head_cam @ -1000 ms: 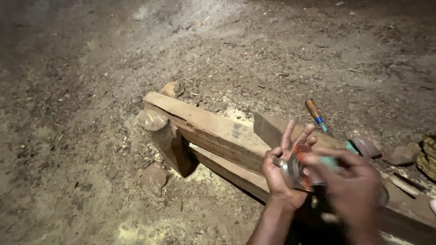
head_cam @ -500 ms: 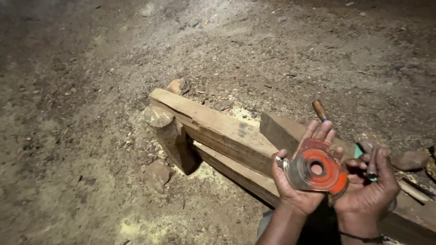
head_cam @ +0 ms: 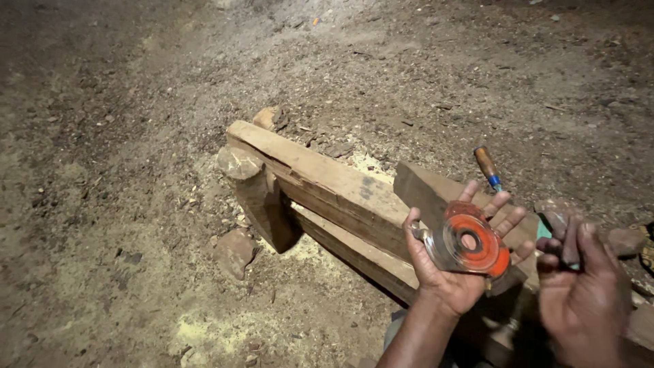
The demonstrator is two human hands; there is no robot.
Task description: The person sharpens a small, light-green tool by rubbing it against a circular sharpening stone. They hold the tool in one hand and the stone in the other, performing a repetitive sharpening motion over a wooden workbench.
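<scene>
Left hand point(head_cam: 453, 276) is palm up, fingers spread wide, with an orange-red round disc point(head_cam: 469, 244) lying flat across the palm and fingers. The disc has a centre hole and looks like a grinder or cutting wheel; a small metal piece sticks out at its left edge near the thumb, kind unclear. Right hand point(head_cam: 579, 286) is just beside it to the right, back to the camera, fingers curled. A bit of teal shows by its fingers, but I cannot tell if that hand grips anything.

Both hands sit over a rough wooden beam point(head_cam: 320, 184) that runs diagonally across the dirt floor point(head_cam: 122, 136), propped on a short wooden post point(head_cam: 262, 204) with a stone point(head_cam: 238, 162) at its top end. A second timber block point(head_cam: 429, 191) lies behind the disc. A tool with a wooden handle and blue collar point(head_cam: 488, 167) rests past the block, well clear of the hands. Pale sawdust point(head_cam: 204, 327) is scattered near the post.

Step in hand, as I judge it: the disc is being held and looked over, off any machine. The next move likely needs the right hand to close on the disc rim or centre while the left keeps it level.
</scene>
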